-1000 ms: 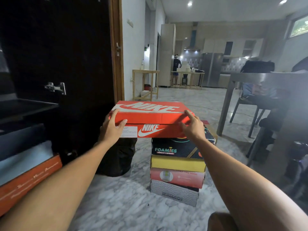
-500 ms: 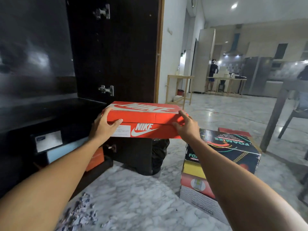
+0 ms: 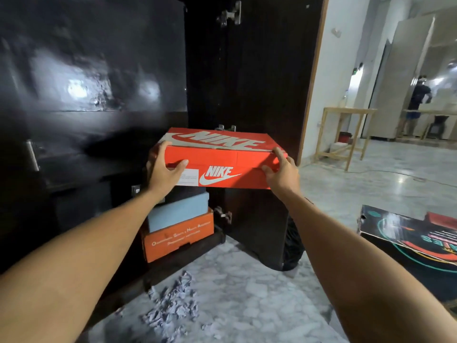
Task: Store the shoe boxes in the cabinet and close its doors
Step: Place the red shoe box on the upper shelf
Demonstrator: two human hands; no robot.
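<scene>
I hold a red Nike shoe box (image 3: 220, 159) in the air in front of the dark cabinet (image 3: 99, 95). My left hand (image 3: 164, 169) grips its left end and my right hand (image 3: 280, 173) grips its right end. Below the box, inside the cabinet's lower part, a light blue box (image 3: 178, 214) lies on an orange box (image 3: 178, 237). The cabinet's dark door (image 3: 254, 70) stands open to the right. At the right edge lies the black Foamies box (image 3: 408, 233), the top of the stack on the floor.
Torn grey paper scraps (image 3: 170, 303) litter the marble floor near the cabinet base. A black bag (image 3: 293, 246) sits behind the open door. A wooden side table (image 3: 343, 134) stands by the white wall. A person (image 3: 418, 102) stands far back in the kitchen.
The Nike box, held in both hands, has come off the stack and swung left toward the cabinet. My view turned left, so the stack slid to the right edge.
</scene>
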